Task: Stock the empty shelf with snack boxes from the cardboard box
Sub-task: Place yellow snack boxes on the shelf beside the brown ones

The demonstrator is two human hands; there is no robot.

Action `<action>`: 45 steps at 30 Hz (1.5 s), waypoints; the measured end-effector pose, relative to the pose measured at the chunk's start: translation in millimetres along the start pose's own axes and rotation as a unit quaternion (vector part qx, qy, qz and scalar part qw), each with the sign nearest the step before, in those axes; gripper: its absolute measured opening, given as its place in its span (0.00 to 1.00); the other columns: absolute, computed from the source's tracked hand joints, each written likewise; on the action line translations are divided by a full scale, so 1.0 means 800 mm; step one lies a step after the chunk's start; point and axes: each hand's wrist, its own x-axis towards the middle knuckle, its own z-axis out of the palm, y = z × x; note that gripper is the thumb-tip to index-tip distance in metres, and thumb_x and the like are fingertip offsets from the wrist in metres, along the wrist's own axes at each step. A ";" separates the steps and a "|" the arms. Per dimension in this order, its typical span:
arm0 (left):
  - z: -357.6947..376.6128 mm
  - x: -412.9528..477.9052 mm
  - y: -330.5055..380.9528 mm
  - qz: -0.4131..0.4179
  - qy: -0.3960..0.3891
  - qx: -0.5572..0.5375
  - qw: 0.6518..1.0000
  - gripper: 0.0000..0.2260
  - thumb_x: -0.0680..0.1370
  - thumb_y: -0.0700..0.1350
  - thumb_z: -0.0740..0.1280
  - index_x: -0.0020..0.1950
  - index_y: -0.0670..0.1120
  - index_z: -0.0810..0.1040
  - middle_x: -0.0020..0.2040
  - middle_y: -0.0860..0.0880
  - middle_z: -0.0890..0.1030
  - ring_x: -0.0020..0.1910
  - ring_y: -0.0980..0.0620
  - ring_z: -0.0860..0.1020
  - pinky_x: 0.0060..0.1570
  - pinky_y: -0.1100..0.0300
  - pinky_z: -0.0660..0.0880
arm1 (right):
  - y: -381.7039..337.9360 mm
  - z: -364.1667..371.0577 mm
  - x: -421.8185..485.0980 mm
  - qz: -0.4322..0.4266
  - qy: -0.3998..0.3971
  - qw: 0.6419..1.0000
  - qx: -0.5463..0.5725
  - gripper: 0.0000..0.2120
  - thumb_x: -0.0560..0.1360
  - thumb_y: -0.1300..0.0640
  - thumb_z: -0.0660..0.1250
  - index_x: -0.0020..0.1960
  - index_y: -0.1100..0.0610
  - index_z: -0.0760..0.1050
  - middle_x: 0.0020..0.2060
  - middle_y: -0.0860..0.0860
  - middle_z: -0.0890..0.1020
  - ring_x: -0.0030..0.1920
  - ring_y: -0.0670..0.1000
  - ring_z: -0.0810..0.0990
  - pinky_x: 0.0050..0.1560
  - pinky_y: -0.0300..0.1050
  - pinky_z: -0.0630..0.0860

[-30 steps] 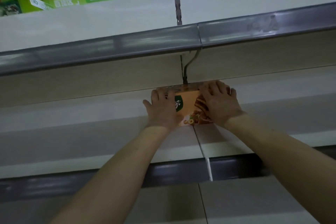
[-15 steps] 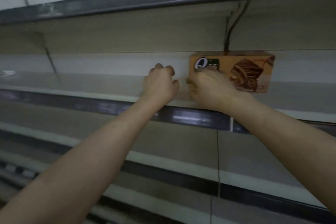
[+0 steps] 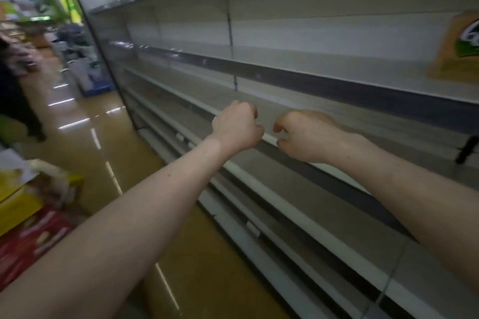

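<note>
One orange snack box [image 3: 457,46] stands upright on the upper shelf [image 3: 298,65] at the far right edge of view, cut off by the frame. My left hand [image 3: 237,128] is curled into a loose fist, holding nothing, in front of the lower shelf's edge. My right hand [image 3: 304,134] hangs beside it with fingers curled down and apart, also holding nothing. Both hands are well left of and below the box. At the lower left lie yellow and red snack packages [image 3: 28,215], blurred.
Long bare shelves [image 3: 311,215] run from right to far left, with grey price rails. The yellow shop floor [image 3: 103,153] stretches along the aisle on the left. A person in dark clothes [image 3: 15,90] stands at the far left. Blurred goods stand at the aisle's end.
Both hands have let go of the orange box and drawn back and down from the shelf. The view has swung left, so the box now sits at the right edge.
</note>
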 end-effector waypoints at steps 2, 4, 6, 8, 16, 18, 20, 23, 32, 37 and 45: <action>-0.005 -0.017 -0.039 -0.034 -0.011 0.008 0.999 0.15 0.77 0.49 0.65 0.61 0.47 0.77 0.62 0.46 0.75 0.58 0.43 0.76 0.54 0.53 0.74 | -0.035 0.012 0.012 -0.037 -0.016 0.999 0.006 0.12 0.77 0.54 0.61 0.58 0.54 0.75 0.54 0.54 0.79 0.50 0.57 0.77 0.45 0.46 0.74; -0.013 -0.032 -0.079 -0.074 -0.019 0.027 0.997 0.16 0.77 0.50 0.65 0.63 0.48 0.76 0.63 0.46 0.75 0.59 0.44 0.76 0.55 0.52 0.75 | -0.072 0.019 0.025 -0.073 -0.023 0.997 0.004 0.11 0.77 0.54 0.61 0.59 0.52 0.74 0.52 0.52 0.78 0.48 0.56 0.76 0.42 0.45 0.71; -0.022 -0.045 -0.119 -0.112 -0.018 0.038 0.993 0.16 0.77 0.50 0.66 0.64 0.49 0.76 0.62 0.47 0.75 0.58 0.44 0.76 0.54 0.52 0.75 | -0.109 0.027 0.042 -0.105 -0.018 0.994 -0.004 0.15 0.78 0.52 0.62 0.63 0.52 0.74 0.56 0.52 0.79 0.54 0.55 0.77 0.46 0.46 0.74; -0.029 -0.056 -0.160 -0.140 -0.014 0.040 0.989 0.15 0.76 0.50 0.67 0.62 0.49 0.77 0.59 0.46 0.76 0.55 0.44 0.77 0.52 0.52 0.76 | -0.148 0.035 0.058 -0.132 -0.014 0.991 0.000 0.16 0.77 0.51 0.62 0.64 0.52 0.74 0.58 0.52 0.79 0.56 0.55 0.78 0.51 0.49 0.76; -0.066 -0.093 -0.328 -0.233 -0.008 0.063 0.970 0.17 0.77 0.53 0.68 0.63 0.49 0.75 0.60 0.48 0.75 0.56 0.46 0.76 0.43 0.55 0.69 | -0.316 0.063 0.130 -0.239 -0.029 0.970 0.038 0.15 0.78 0.51 0.62 0.64 0.52 0.73 0.55 0.51 0.79 0.53 0.53 0.79 0.52 0.50 0.78; -0.077 -0.101 -0.374 -0.257 -0.009 0.073 0.963 0.18 0.76 0.53 0.67 0.64 0.49 0.75 0.62 0.47 0.74 0.58 0.45 0.76 0.45 0.54 0.70 | -0.360 0.073 0.148 -0.257 -0.027 0.965 0.044 0.15 0.78 0.51 0.62 0.64 0.52 0.73 0.54 0.50 0.79 0.51 0.51 0.79 0.50 0.49 0.79; -0.088 -0.110 -0.419 -0.287 -0.014 0.088 0.954 0.19 0.76 0.54 0.67 0.65 0.48 0.75 0.63 0.45 0.74 0.61 0.43 0.75 0.49 0.52 0.72 | -0.405 0.084 0.165 -0.279 -0.034 0.958 0.051 0.17 0.78 0.50 0.63 0.66 0.51 0.72 0.54 0.49 0.79 0.51 0.50 0.78 0.49 0.47 0.79; -0.101 -0.126 -0.484 -0.323 -0.014 0.084 0.942 0.17 0.75 0.53 0.67 0.61 0.47 0.77 0.61 0.45 0.76 0.59 0.43 0.75 0.49 0.53 0.73 | -0.470 0.099 0.193 -0.305 -0.043 0.950 0.052 0.16 0.78 0.50 0.63 0.65 0.50 0.72 0.53 0.49 0.79 0.50 0.50 0.78 0.47 0.47 0.79; -0.137 -0.177 -0.621 -0.423 0.026 0.083 0.902 0.18 0.75 0.53 0.69 0.63 0.48 0.76 0.64 0.45 0.74 0.63 0.43 0.72 0.54 0.50 0.73 | -0.613 0.133 0.250 -0.378 -0.104 0.916 0.078 0.17 0.76 0.48 0.62 0.63 0.53 0.72 0.52 0.50 0.79 0.50 0.53 0.78 0.47 0.50 0.78; -0.149 -0.194 -0.672 -0.474 0.054 0.114 0.872 0.24 0.74 0.55 0.69 0.68 0.50 0.72 0.68 0.43 0.69 0.69 0.42 0.66 0.62 0.48 0.68 | -0.664 0.139 0.295 -0.414 -0.104 0.902 0.070 0.27 0.76 0.48 0.65 0.73 0.52 0.63 0.64 0.55 0.72 0.61 0.57 0.73 0.56 0.54 0.76; -0.153 -0.171 -0.735 -0.538 -0.010 0.142 0.831 0.28 0.72 0.62 0.69 0.65 0.49 0.70 0.64 0.44 0.72 0.66 0.42 0.68 0.62 0.43 0.65 | -0.743 0.151 0.352 -0.495 -0.103 0.862 0.048 0.31 0.74 0.50 0.68 0.74 0.52 0.60 0.69 0.56 0.66 0.69 0.59 0.65 0.64 0.57 0.69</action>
